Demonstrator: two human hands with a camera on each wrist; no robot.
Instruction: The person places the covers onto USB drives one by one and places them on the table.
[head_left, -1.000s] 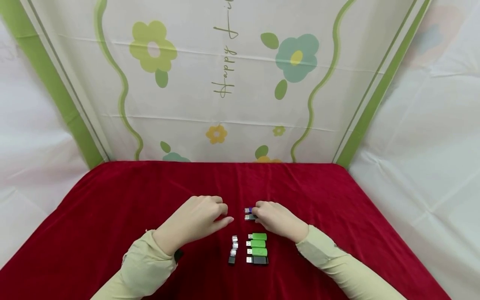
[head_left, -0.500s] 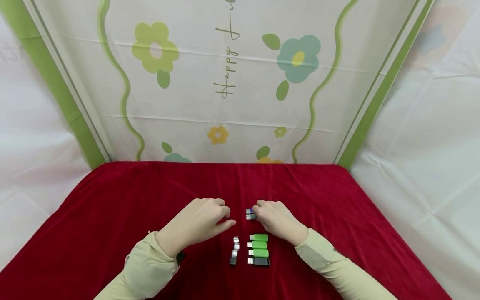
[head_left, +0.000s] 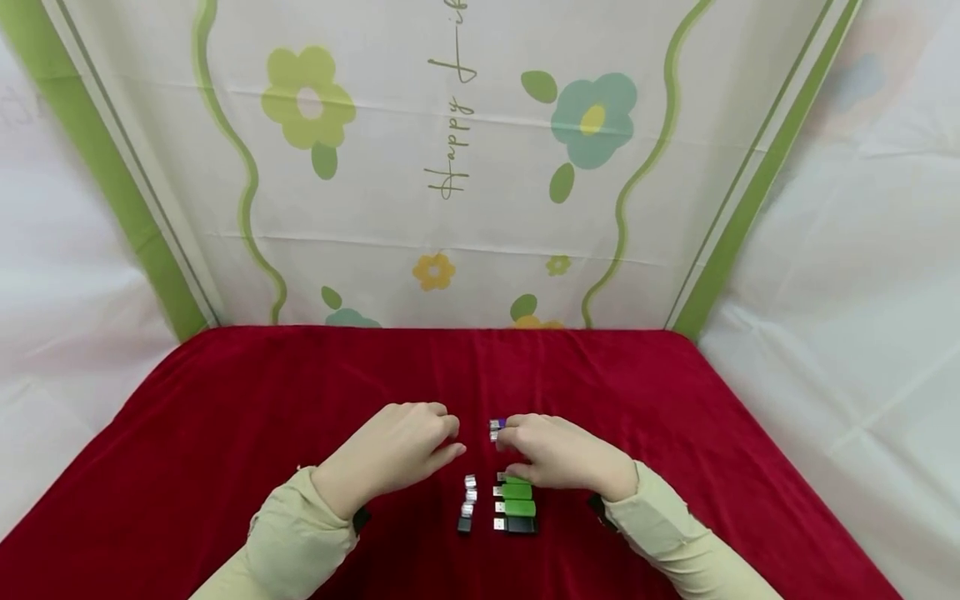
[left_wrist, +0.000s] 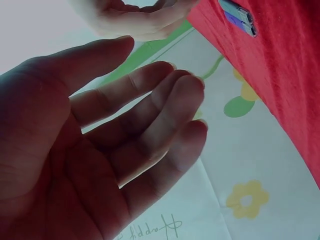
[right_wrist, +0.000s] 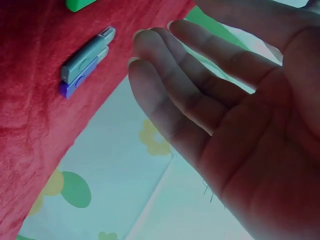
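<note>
My right hand [head_left: 558, 452] hovers just over a purple USB stick [head_left: 502, 424] and a grey USB stick [right_wrist: 82, 61], its fingers relaxed and holding nothing. The two sticks lie side by side on the red cloth, partly covered by that hand in the head view. Below them, several green USB sticks [head_left: 517, 492] and a black USB stick [head_left: 521, 525] form a column; the hand overlaps the top green one. To the left, my left hand [head_left: 393, 450] is held above the cloth, fingers loosely bent, with an empty palm [left_wrist: 75, 165].
Left of the green sticks runs a short line of small clear caps [head_left: 470, 494] ending in a black cap [head_left: 465, 525]. Red cloth [head_left: 337, 367] covers the table. A flower-printed white curtain [head_left: 360, 167] rises behind its far edge.
The right hand has come off the grey and purple sticks, its thumb and fingers spread apart, and shifted slightly toward the green sticks. The left hand stays nearly still.
</note>
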